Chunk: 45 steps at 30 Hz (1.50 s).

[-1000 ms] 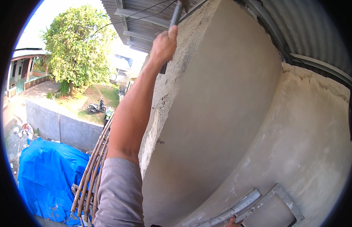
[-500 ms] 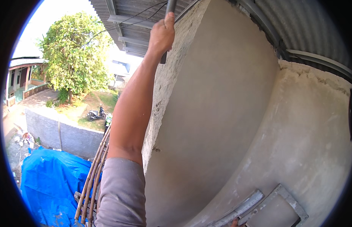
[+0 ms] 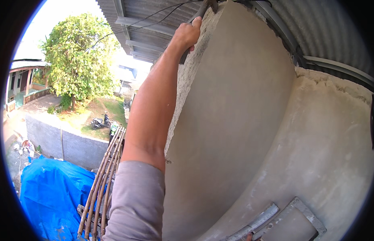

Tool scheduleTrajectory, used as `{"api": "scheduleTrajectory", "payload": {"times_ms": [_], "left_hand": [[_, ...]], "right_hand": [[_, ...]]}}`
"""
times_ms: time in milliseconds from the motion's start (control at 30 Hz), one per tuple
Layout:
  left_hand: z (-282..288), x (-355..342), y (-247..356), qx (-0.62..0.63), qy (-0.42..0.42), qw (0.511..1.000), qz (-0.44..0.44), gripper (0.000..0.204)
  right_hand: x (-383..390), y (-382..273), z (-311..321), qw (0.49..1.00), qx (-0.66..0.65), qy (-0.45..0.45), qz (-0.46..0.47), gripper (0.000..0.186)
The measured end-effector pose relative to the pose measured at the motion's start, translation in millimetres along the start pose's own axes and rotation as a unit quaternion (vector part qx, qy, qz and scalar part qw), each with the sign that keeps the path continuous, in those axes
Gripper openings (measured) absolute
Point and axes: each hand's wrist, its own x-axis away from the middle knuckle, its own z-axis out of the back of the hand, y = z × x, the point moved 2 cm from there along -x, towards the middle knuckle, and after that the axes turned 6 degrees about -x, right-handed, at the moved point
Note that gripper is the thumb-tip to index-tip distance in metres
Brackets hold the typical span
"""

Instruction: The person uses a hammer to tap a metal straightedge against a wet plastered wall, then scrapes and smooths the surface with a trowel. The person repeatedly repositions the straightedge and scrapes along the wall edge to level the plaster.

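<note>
Far on the left side, below the person, one blue tarpaulin [image 3: 50, 197] is lying on the ground, and one bundle of thin brown poles [image 3: 102, 180] is leaning beside it; I am counting about five poles, but they are overlapping. Moving to the middle, the left hand [image 3: 187, 34] is reaching up high and is closing tightly around one dark tool handle [image 3: 195, 26]. This handle is running diagonally, from lower left to upper right, and its upper end is meeting the top corner of the grey plastered wall [image 3: 235, 120], just under the corrugated metal roof [image 3: 155, 24]. So the working end is lying above and to the right of the fist. Going to the right, at the lower edge, one flat grey board with a metal frame [image 3: 291, 225] is showing. The right hand is almost hidden at that lower edge, so I cannot tell its state.
</note>
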Motion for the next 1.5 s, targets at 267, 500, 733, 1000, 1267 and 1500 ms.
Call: {"api": "scheduleTrajectory", "payload": {"times_ms": [267, 500, 733, 1000, 1267, 1500], "left_hand": [[4, 8, 6, -0.006, 0.032, 0.999, -0.027, 0.076], [22, 18, 14, 0.004, 0.062, 0.996, -0.07, 0.075], [6, 25, -15, -0.043, -0.014, 0.999, -0.001, 0.073], [13, 48, -24, 0.013, -0.026, 1.0, 0.005, 0.068], [21, 72, -21, 0.007, 0.01, 1.0, 0.013, 0.07], [36, 85, -19, 0.015, 0.053, 0.998, -0.024, 0.071]], "right_hand": [[-1, 21, 12, 0.998, 0.068, 0.014, 0.01, 0.091], [-3, 37, 22, 0.994, 0.106, 0.027, 0.006, 0.093], [-7, 24, 14, 0.995, 0.098, 0.032, 0.0, 0.09], [-4, 35, 16, 0.994, 0.104, 0.042, 0.015, 0.087], [1, 3, 3, 0.999, -0.033, 0.003, 0.02, 0.087], [2, -8, 5, 0.996, 0.071, 0.009, -0.049, 0.091]]}}
